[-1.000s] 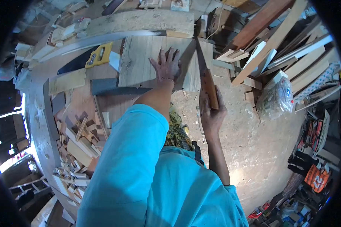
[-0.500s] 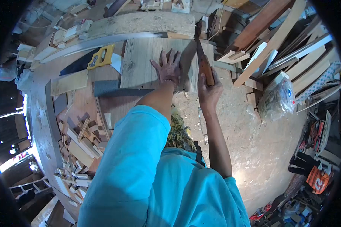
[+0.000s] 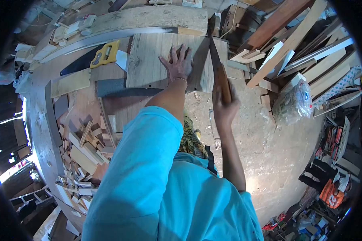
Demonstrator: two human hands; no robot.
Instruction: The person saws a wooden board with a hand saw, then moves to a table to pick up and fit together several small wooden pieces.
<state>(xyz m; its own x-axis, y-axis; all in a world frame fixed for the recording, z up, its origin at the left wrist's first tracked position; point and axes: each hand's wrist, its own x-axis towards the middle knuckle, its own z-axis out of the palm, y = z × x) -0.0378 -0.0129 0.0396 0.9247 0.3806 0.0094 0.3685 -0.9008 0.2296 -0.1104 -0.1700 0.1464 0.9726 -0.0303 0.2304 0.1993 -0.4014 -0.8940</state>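
My left hand [image 3: 178,63] lies flat with spread fingers on a wood-grain board [image 3: 147,60]. In my right hand [image 3: 226,105] is the wooden handle of a handsaw [image 3: 216,54], fingers wrapped round it. The dark blade runs away from me over the right part of the board, its far end beyond the back edge. Small dark holes show along the board's near edge. A grey strip of board [image 3: 110,87] sits under and beside its left end.
Left of the board lies another saw with a yellow handle [image 3: 105,55]. Wood offcuts [image 3: 84,150] are heaped at lower left. Planks [image 3: 289,44] lean at upper right, near a clear plastic bag [image 3: 295,100]. A person in an orange top [image 3: 332,193] is at far right.
My right hand and the saw have shifted slightly toward me, and the handle is turned a little more upright in view. My left hand keeps its place on the board.
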